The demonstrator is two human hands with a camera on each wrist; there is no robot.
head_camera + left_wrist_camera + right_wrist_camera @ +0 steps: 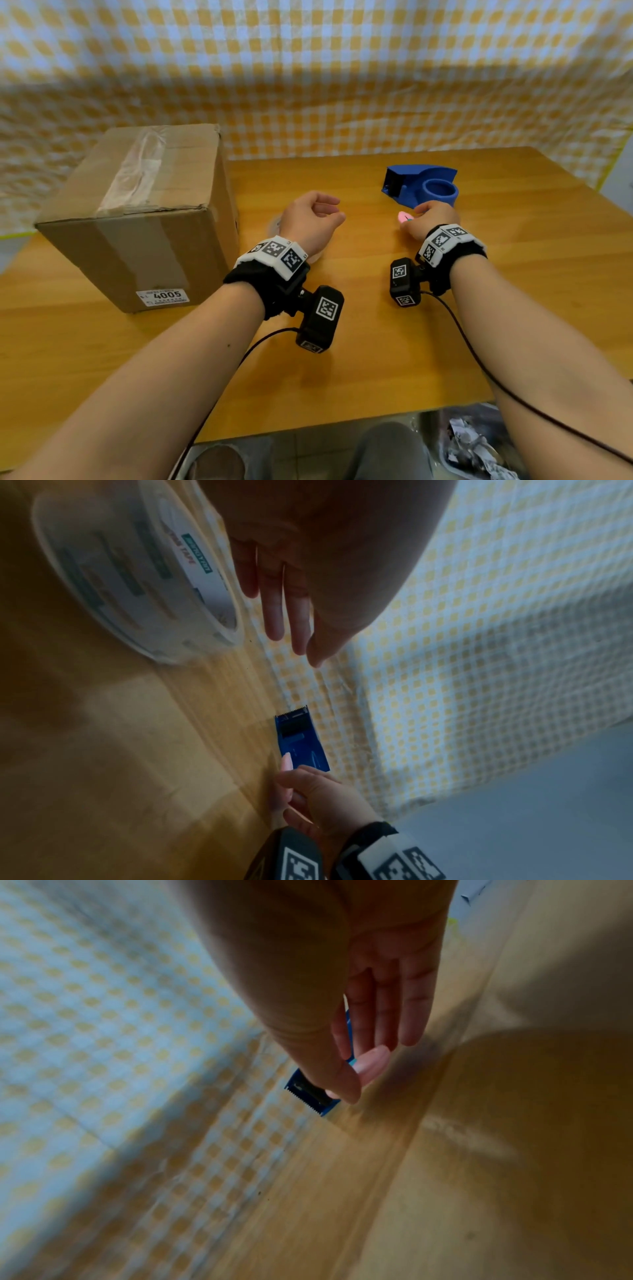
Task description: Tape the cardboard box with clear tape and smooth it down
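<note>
The cardboard box stands at the left of the wooden table, with a strip of clear tape along its top seam. A roll of clear tape lies flat on the table under my left hand. That hand hovers over the roll with relaxed fingers and holds nothing. My right hand pinches a small pink object just in front of the blue tape dispenser. The pink object sits between thumb and fingers. The dispenser's toothed blade points away from me.
A yellow-and-white checked cloth hangs behind the table. Black cables run back from both wrist cameras. The table's near edge is at my knees, with a bag of crumpled scraps on the floor to the right.
</note>
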